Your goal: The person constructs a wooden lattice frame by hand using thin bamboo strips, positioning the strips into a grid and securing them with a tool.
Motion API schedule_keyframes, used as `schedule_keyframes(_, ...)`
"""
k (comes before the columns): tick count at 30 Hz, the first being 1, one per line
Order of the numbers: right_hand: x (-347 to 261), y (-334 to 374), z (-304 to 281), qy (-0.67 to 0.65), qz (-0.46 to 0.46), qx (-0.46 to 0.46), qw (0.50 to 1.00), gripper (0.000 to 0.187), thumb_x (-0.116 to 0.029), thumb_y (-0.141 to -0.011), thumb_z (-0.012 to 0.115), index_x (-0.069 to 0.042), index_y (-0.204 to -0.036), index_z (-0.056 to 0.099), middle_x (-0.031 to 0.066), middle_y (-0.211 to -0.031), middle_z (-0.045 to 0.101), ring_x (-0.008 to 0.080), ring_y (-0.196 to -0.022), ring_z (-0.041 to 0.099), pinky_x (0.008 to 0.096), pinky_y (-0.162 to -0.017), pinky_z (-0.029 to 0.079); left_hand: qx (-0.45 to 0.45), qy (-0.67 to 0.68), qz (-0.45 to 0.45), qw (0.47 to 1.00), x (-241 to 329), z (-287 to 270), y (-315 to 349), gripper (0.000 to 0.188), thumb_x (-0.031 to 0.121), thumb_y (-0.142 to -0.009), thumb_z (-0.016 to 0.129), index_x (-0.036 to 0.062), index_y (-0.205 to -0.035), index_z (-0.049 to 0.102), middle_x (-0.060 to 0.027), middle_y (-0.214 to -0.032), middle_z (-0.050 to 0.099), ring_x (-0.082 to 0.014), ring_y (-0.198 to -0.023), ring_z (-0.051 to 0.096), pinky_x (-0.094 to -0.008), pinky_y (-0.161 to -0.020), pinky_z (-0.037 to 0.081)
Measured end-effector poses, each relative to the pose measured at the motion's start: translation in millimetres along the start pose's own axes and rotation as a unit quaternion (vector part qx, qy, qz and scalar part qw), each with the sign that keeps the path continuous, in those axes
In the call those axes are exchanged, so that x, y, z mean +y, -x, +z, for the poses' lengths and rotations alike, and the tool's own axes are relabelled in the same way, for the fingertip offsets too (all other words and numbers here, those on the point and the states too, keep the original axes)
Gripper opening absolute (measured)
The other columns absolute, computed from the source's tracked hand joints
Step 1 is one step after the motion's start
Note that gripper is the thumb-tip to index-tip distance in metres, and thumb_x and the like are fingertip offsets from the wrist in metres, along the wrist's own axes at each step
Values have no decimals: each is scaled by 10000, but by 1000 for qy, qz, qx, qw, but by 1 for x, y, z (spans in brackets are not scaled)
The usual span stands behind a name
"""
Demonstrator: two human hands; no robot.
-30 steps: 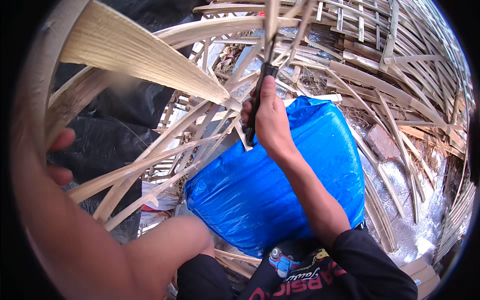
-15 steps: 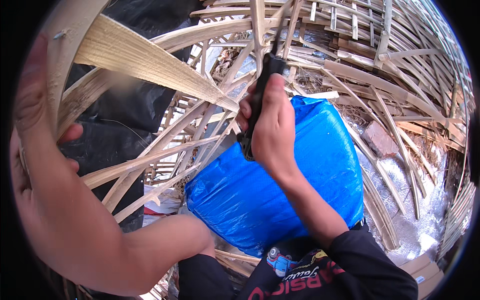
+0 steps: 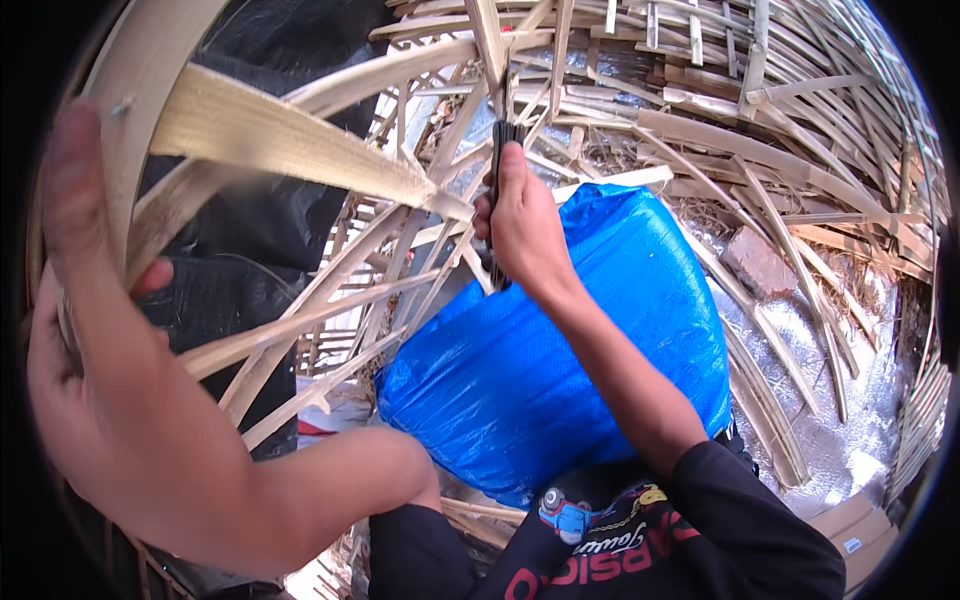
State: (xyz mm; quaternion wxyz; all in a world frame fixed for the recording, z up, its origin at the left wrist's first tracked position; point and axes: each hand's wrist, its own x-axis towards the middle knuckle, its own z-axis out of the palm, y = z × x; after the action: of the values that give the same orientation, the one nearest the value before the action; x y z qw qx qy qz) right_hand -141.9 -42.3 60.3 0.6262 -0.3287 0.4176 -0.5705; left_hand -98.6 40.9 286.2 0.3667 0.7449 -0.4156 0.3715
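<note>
At the far left, the left hand (image 3: 75, 330) wraps its grip around the curved rim (image 3: 135, 110) of a bamboo frame, fingers over the outer edge and the thumb showing on the inner side; the forearm runs down and right toward the lower edge. Just right of the hand a broad flat slat (image 3: 290, 145) slants from the rim toward the middle, and thinner slats (image 3: 330, 320) fan out below it. Behind them lies black sheet (image 3: 265, 215), seen through the gaps.

In the middle, the slats meet near the top, and they cross in front of the view to the ground beyond. The right hand (image 3: 525, 225) is up there, its grip closed around a dark tool (image 3: 497, 190). The tool is slim, black and upright, its upper end touching the crossing slats and its lower end poking out under the palm. What kind of tool it is cannot be told.

Below the right hand and forearm sits a blue sack (image 3: 560, 370), plump and creased, close to the person's lap.

To the right, more bamboo strips (image 3: 790, 200) lie heaped over silvery sheet (image 3: 800, 340), with a reddish brick (image 3: 760, 265) among them.
</note>
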Motion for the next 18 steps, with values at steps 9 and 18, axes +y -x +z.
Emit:
schedule_keyframes(9,26,-6,1,-47,8,-38,998,549,-516,-1061,284,-34,-882,476,28,-646,468,112,-565,470,279,-526,409,17,-89,-38,995,-16,-4,-8,507,573,-847,642,121,-1036,771,-3,-808,692,-106,-706,553,-272,-676,395)
schedule_keyframes(18,21,-20,-11,-147,42,-107,983,663,-656,-981,363,-30,-817,507,106,-665,583,219,-561,657,314,-526,550,17,-47,-29,998,-12,-1,0,653,683,-813,608,85,-1048,730,22,-777,649,-94,-751,516,-274,-726,397)
